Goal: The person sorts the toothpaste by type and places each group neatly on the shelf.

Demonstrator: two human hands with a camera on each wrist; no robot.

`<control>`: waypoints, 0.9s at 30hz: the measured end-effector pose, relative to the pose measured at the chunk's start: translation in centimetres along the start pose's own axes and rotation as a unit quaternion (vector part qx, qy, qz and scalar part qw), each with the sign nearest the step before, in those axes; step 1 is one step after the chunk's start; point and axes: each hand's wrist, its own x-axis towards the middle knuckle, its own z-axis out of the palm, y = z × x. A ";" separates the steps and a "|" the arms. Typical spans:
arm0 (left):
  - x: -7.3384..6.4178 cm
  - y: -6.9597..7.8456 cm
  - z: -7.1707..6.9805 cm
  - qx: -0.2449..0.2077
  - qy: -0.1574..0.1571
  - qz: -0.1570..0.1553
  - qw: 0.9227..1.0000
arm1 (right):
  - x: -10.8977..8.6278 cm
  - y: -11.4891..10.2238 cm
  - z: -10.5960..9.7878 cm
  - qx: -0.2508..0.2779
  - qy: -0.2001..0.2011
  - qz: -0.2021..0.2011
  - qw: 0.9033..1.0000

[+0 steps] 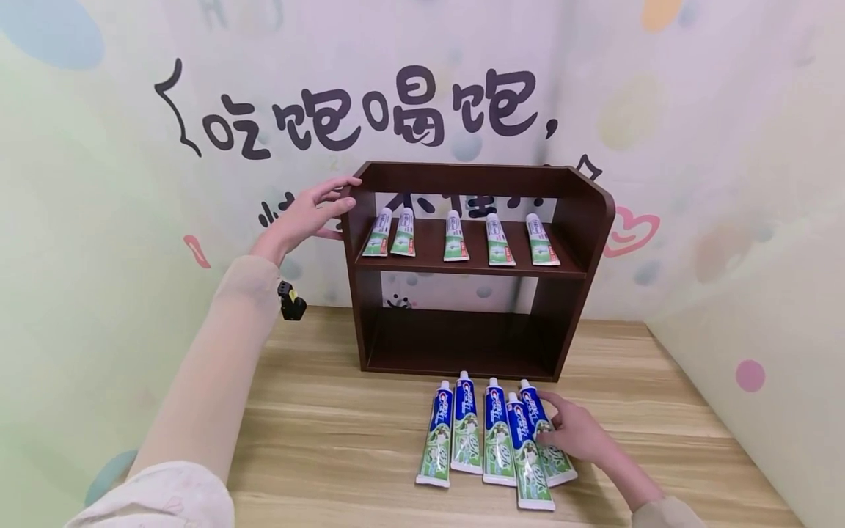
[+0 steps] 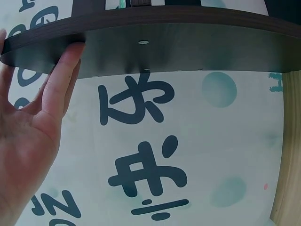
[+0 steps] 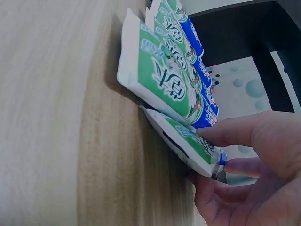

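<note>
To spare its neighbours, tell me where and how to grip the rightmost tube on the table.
Probably pinch the rightmost tube midway along its right edge, coming from the right: no tube lies on that side, while the front tube crowds its left.

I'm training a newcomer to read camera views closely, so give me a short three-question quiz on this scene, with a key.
1. How many toothpaste tubes are on the upper shelf of the brown shelf unit?
2. True or false: the left grip touches the shelf unit's side panel.
3. Of the Crest toothpaste tubes on the wooden tabletop, which does the right grip hold, in the head view?
A. the leftmost
B. the middle one
C. the rightmost

Key: 1. Five. 2. True. 3. C, the rightmost Crest tube.
</note>
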 end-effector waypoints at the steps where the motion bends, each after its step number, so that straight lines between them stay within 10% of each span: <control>1: 0.1 0.0 0.0 0.003 -0.001 -0.001 1.000 | 0.0 0.0 0.0 -0.003 -0.002 0.000 1.000; 9: 0.4 -0.3 -0.2 0.011 -0.007 -0.002 1.000 | 0.2 0.8 -1.1 0.061 -0.055 0.006 0.997; 27: -0.2 0.6 -0.2 -0.001 -0.009 -0.015 1.000 | 0.9 1.9 -3.2 0.238 -0.188 0.022 0.953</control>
